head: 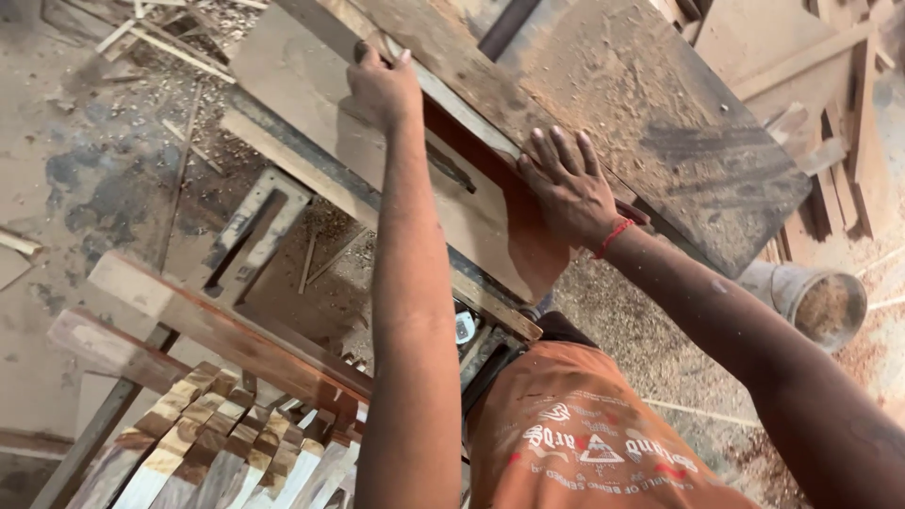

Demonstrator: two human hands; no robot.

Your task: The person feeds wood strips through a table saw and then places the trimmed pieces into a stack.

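A reddish wooden board lies on the dusty saw table, running along a long weathered plank. My left hand reaches far forward, its fingers curled over the board's far end next to that plank. My right hand, with a red thread on its wrist, lies flat on the near part of the board, fingers stretched out and pressing down. A dark slot in the table shows between my two hands.
A wide panel covered in sawdust lies to the right of the plank. A bucket of sawdust stands on the floor at right. Several cut wood pieces are stacked at bottom left under reddish rails. Offcuts litter the floor.
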